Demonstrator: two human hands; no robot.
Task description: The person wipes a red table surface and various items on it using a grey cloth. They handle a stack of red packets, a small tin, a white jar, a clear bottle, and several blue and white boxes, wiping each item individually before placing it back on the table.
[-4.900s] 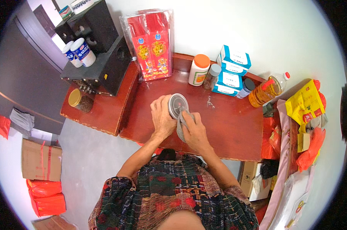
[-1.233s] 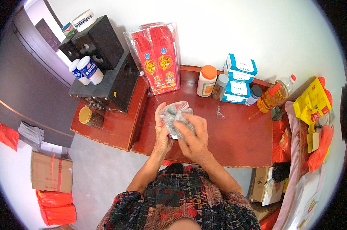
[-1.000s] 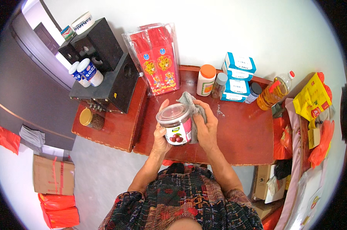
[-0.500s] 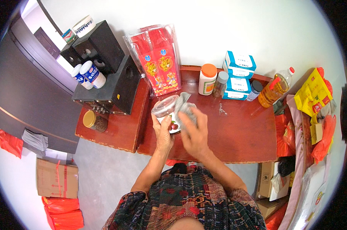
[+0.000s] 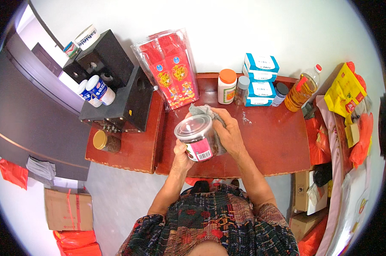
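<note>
Both hands [image 5: 210,141] wiping jar [image 5: 198,137], prob.

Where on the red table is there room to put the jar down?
The red wooden table is bare to the right of the right hand, below the stacked blue-and-white boxes and the yellow oil bottle. The back edge is crowded. The left hand holds the clear plastic jar over the front edge.
</note>
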